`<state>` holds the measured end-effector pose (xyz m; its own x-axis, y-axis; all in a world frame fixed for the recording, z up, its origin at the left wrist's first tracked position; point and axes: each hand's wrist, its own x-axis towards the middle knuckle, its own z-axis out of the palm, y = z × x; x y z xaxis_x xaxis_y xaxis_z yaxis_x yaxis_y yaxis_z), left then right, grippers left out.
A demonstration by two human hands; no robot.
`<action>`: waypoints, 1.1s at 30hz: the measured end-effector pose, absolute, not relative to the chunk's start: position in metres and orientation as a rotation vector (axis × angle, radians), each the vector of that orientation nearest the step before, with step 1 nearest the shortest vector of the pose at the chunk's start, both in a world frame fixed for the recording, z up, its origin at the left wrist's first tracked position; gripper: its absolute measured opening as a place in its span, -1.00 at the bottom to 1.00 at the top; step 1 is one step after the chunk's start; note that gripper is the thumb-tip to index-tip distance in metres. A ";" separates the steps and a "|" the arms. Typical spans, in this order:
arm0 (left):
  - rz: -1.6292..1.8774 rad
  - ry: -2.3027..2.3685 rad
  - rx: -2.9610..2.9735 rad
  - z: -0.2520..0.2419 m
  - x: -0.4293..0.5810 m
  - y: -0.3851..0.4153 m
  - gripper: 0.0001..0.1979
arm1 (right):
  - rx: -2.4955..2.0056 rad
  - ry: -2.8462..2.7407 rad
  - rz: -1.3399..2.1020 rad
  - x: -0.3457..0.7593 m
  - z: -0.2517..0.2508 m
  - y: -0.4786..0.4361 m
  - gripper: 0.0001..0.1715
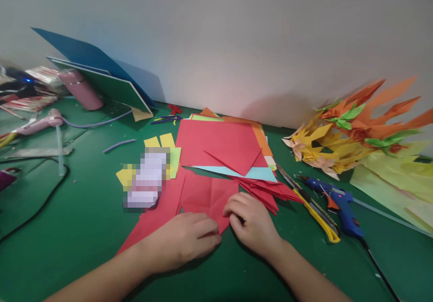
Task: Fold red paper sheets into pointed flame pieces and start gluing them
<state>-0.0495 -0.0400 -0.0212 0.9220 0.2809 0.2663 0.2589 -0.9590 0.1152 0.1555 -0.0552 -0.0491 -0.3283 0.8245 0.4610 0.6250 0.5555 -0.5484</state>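
A creased sheet of red paper [207,192] lies in front of me on the green table. My left hand [194,236] is closed at its lower left edge, fingers bent over the paper. At its right edge my right hand [248,220] is also closed, thumb and fingers pinching the paper; the fingertips of both hands are partly hidden. Just beyond my right hand lie several folded red paper pieces [267,191]. A stack of coloured sheets with a red sheet [219,139] on top sits farther back.
At right lie a yellow utility knife [320,220], a blue glue gun [338,202] and orange and yellow paper flowers [338,135]. At left are a blurred-out object [147,180], yellow paper scraps [152,142], a pink glue gun [43,123] and a pink bottle [81,90] against leaning boards.
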 end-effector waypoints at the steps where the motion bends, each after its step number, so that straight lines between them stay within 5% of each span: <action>1: 0.422 0.406 3.004 -0.020 -0.050 -0.038 -0.72 | -1.176 -2.058 0.343 0.156 -0.050 -0.055 -0.71; 11: 0.810 0.205 2.986 -0.010 -0.049 -0.040 -0.70 | -1.187 -2.122 0.319 0.156 -0.050 -0.055 -0.74; 21: 0.491 0.256 2.967 -0.021 -0.038 -0.052 -0.68 | -1.325 -2.135 0.069 0.152 -0.053 -0.051 -0.61; 33: 0.509 0.251 2.793 -0.024 -0.041 -0.047 -0.68 | -1.417 -2.183 0.010 0.154 -0.058 -0.050 -0.55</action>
<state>-0.0411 -0.0468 -0.0245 0.9223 0.2205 0.3174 0.1180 -0.9427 0.3120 0.1539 -0.0496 -0.0583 -0.3077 0.8505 0.4265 0.8468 0.4492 -0.2850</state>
